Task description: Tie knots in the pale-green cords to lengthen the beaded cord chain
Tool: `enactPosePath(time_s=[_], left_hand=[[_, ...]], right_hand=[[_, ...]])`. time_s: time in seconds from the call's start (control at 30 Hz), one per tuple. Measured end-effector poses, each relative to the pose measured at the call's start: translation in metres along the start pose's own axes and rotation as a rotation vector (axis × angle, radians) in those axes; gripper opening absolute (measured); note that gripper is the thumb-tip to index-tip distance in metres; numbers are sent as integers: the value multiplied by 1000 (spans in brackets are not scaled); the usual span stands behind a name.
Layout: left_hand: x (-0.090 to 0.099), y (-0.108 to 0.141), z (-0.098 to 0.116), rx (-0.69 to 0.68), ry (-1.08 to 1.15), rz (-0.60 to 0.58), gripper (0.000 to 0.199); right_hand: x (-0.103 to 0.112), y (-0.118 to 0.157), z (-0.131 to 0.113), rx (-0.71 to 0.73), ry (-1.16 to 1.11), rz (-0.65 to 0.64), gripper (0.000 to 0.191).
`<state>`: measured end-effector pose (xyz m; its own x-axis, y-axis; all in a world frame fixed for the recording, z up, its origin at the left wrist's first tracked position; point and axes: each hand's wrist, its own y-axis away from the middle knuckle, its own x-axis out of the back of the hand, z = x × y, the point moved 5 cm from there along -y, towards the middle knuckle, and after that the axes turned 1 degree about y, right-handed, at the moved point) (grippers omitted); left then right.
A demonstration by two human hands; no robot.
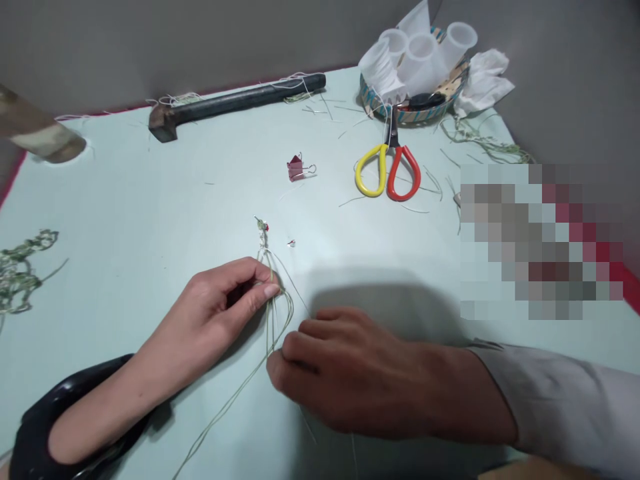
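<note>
My left hand [225, 300] pinches thin green cords [289, 313] between thumb and forefinger, just below a small knotted piece [263, 233] with a red spot, which lies on the pale table. Lower and to the right, my right hand [330, 373] is closed, fingers curled inward, at the cords. A thin thread runs from the knotted piece down to its knuckles; what its fingertips grip is hidden. Loose cord ends trail toward the bottom edge. Beside the knotted piece lies a tiny shiny bit [291, 243].
Scissors [387, 173] with yellow and red handles lie by a basket [415, 115] of white plastic cones. A dark hammer [235, 101] rests along the back edge, a pink binder clip [296, 168] before it. Knotted green cords [20, 273] lie at left. A blurred patch covers the right.
</note>
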<state>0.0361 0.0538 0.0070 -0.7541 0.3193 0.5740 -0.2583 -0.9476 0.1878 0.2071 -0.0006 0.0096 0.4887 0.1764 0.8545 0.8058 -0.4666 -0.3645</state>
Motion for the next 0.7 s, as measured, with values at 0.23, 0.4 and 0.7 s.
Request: enactPosePath(time_s=[0.23,0.4,0.7], left_hand=[[0,-2,0,-1,80,-21,30],[0,-2,1,-11,102,-27,30],[1,-3,-5,-35,96,-69,29]], right_hand=[[10,-23,52,-478,-158,-97,21],[-4,-35,57,-523,-236,-131,16],[40,-24,55,-578,-663,-199,14]])
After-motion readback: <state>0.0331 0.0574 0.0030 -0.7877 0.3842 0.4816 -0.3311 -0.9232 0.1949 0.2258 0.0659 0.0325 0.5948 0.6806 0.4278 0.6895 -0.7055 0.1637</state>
